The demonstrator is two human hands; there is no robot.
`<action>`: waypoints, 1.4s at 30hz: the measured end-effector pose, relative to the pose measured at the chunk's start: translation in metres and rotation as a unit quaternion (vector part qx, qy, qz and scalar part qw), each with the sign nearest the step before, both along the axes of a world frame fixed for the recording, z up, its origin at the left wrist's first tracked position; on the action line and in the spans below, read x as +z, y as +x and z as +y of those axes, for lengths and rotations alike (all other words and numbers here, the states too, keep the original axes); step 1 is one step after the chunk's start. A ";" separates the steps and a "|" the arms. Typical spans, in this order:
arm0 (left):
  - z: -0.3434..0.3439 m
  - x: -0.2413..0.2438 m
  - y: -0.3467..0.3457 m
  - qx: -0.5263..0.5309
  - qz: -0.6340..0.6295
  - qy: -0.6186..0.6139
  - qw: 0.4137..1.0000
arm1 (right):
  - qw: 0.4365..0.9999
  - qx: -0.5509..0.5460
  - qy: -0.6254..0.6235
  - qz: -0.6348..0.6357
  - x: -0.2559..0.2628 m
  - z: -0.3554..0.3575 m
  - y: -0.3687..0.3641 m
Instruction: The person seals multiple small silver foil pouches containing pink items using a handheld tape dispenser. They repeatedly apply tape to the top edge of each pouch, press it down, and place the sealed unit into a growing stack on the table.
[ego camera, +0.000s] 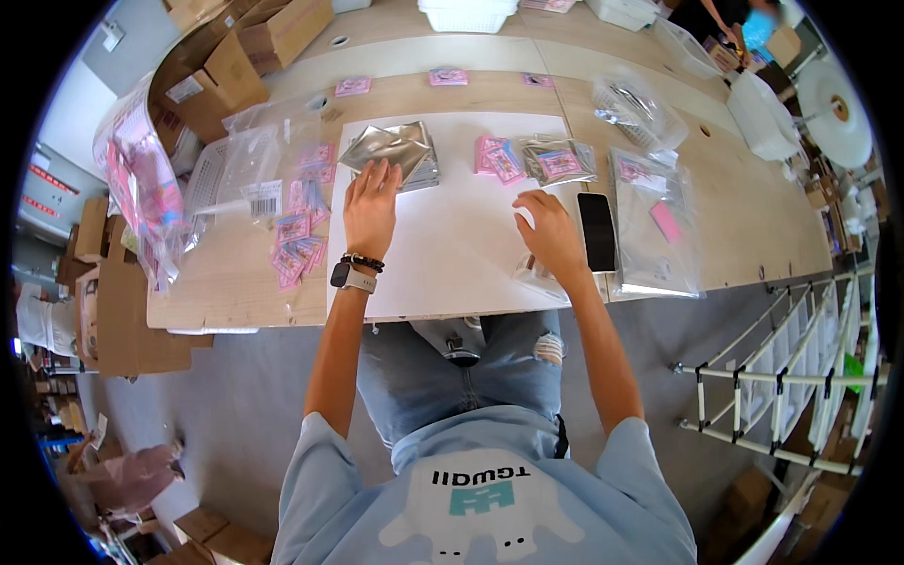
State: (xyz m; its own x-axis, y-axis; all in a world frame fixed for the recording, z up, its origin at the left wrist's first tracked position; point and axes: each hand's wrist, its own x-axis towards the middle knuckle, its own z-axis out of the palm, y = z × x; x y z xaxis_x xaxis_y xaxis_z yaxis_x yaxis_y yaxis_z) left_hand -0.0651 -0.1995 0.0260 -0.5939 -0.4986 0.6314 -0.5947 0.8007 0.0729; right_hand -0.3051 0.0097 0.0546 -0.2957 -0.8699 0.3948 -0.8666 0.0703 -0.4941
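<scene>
My left hand point(371, 205) lies with its fingertips on the near edge of a stack of silver foil pouches point(417, 152); whether its thumb pinches one is hidden. Fingers bent and apart, my right hand point(551, 229) hovers over the white sheet point(431, 254) with nothing visible in it. Just beyond it is a small pile of pink printed cards point(503, 162). Beside that pile, clear-fronted pouches point(579, 166) lie stacked, with a pink card point(559, 163) on or inside the top one. A small clear box point(540, 279) is partly covered by my right forearm.
A black phone point(597, 233) and a large clear bag point(657, 247) lie at the right. Loose pink packets point(300, 251) and a plastic-covered basket point(212, 169) stand left. More pink stacks point(448, 77) line the back. Another person's hands point(731, 35) show far right.
</scene>
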 end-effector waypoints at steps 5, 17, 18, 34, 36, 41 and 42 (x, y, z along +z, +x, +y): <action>0.028 0.027 -0.001 -0.052 0.042 -0.077 0.995 | 0.997 -0.072 0.004 -0.001 -0.017 -0.034 -0.032; 0.168 -0.026 0.005 -0.107 -0.063 0.016 0.992 | 0.969 -0.172 0.064 -0.166 -0.084 -0.099 -0.104; 0.174 -0.029 0.001 -0.096 -0.059 0.057 0.992 | 0.965 -0.158 0.063 -0.198 -0.084 -0.101 -0.107; 0.230 -0.026 0.024 0.058 -0.078 0.230 0.968 | 0.896 0.085 0.154 -0.407 -0.031 -0.019 0.073; 0.240 -0.026 0.031 0.062 -0.075 0.242 0.965 | 0.918 0.092 0.139 -0.361 -0.040 -0.012 0.080; 0.252 -0.040 0.044 0.058 -0.075 0.241 0.966 | 0.944 0.057 0.097 -0.309 -0.050 -0.002 0.089; 0.253 -0.041 0.045 0.054 -0.069 0.246 0.965 | 0.952 0.059 0.077 -0.289 -0.052 -0.001 0.089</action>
